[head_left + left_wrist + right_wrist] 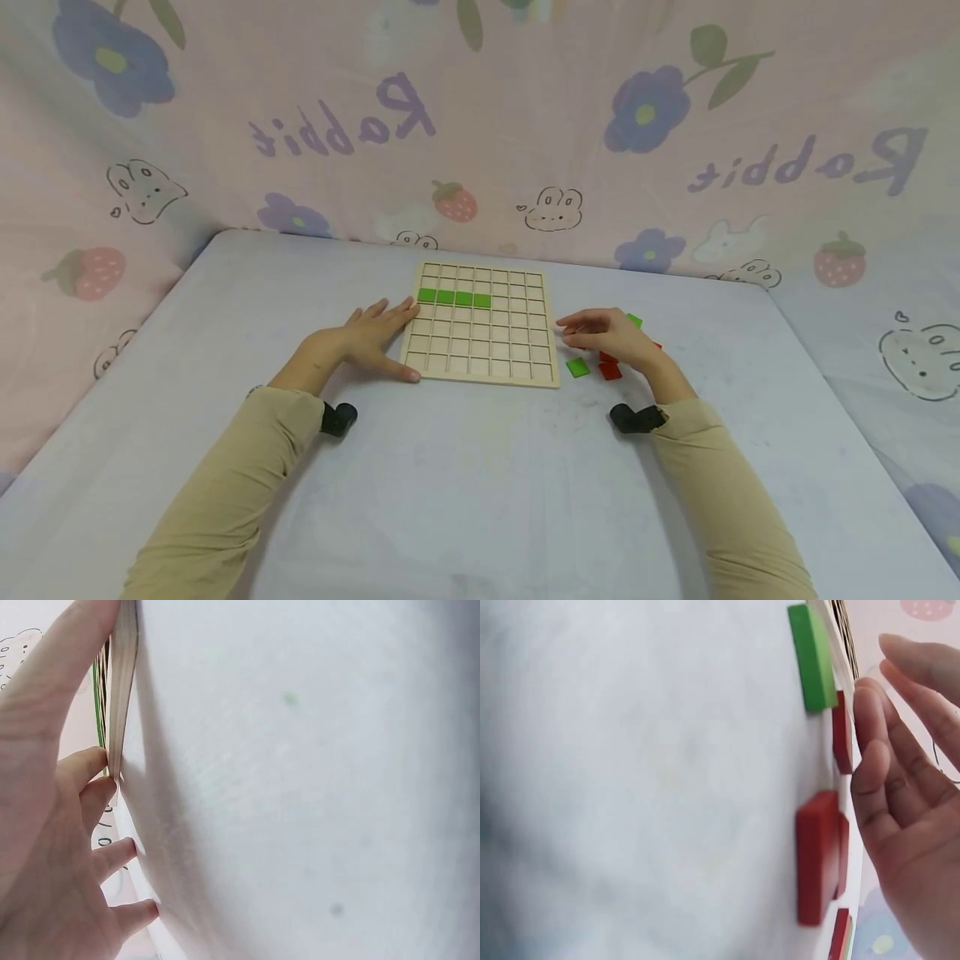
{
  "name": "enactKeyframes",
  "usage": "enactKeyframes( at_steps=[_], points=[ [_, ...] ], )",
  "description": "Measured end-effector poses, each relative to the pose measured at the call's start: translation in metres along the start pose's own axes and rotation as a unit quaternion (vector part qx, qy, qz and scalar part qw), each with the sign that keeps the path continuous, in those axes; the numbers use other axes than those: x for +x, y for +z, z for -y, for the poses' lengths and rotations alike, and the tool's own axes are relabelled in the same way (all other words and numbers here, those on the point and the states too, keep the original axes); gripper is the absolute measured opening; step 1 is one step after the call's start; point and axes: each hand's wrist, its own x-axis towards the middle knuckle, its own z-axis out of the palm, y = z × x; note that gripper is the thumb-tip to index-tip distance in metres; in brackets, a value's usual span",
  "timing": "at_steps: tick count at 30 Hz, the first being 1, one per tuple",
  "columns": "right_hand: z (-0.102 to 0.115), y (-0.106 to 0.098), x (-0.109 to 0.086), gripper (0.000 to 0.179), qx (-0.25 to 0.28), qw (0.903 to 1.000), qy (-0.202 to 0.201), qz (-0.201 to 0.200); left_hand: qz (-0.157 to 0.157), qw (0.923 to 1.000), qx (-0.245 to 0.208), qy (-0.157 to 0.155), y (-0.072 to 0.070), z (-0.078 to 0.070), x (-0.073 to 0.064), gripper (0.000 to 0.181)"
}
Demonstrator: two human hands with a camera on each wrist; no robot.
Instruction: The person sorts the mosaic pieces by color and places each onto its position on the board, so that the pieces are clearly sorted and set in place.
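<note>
A light wooden grid board (pixel 480 337) lies flat on the white table, with several green square tiles (pixel 446 297) side by side in its second row from the far edge. My left hand (pixel 367 337) is spread at the board's left side, its thumb by the near corner and its index finger at the edge. Just off the right edge hovers my right hand (pixel 611 332), fingers loosely bent; the right wrist view shows nothing between thumb and fingers. Under and around it lie loose red tiles (pixel 819 859) and a green tile (pixel 811 658), partly hidden by the hand in the head view.
Another green tile (pixel 633 320) shows behind the right hand. The white table (pixel 480 492) extends around the board. A printed cloth (pixel 495 108) with rabbits and flowers hangs behind it. Black wrist-worn devices (pixel 340 419) sit at both cuffs.
</note>
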Motion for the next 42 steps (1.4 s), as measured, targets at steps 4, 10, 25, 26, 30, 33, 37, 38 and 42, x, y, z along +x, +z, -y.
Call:
enactKeyframes(
  at_steps=[4, 10, 25, 26, 30, 33, 37, 38, 42],
  points=[
    [-0.003, -0.002, -0.002, 0.036, -0.001, 0.9999, 0.003, 0.010, -0.002, 1.0000, -0.001, 0.003, 0.000, 0.001, 0.001, 0.114],
    [-0.004, -0.004, -0.007, 0.035, 0.009, 0.9995, -0.006, 0.029, -0.003, 1.0000, 0.000, 0.004, 0.000, 0.001, 0.002, 0.114],
    [-0.013, -0.009, -0.015, 0.033, 0.003, 0.9974, -0.042, 0.059, -0.003, 1.0000, -0.005, 0.002, 0.000, 0.001, 0.001, 0.114],
    [-0.014, -0.009, -0.015, 0.033, 0.005, 0.9970, -0.044, 0.063, -0.003, 1.0000, -0.005, 0.001, 0.000, 0.001, 0.001, 0.115],
    [-0.015, -0.010, -0.016, 0.033, 0.012, 0.9956, -0.049, 0.079, -0.003, 1.0000, -0.005, -0.001, 0.000, 0.001, 0.001, 0.115],
    [-0.015, -0.010, -0.017, 0.037, 0.008, 0.9948, -0.047, 0.090, -0.001, 1.0000, -0.003, -0.001, 0.000, 0.001, 0.001, 0.115],
    [-0.014, -0.011, -0.019, 0.039, -0.011, 0.9936, -0.049, 0.101, -0.001, 1.0000, -0.005, 0.002, 0.000, 0.000, 0.001, 0.114],
    [-0.015, -0.011, -0.020, 0.039, -0.015, 0.9933, -0.051, 0.102, -0.001, 1.0000, -0.006, 0.003, 0.000, 0.000, 0.001, 0.114],
    [-0.015, -0.012, -0.022, 0.038, -0.029, 0.9920, -0.059, 0.108, 0.002, 1.0000, -0.004, 0.003, 0.000, 0.000, 0.000, 0.114]
  ],
)
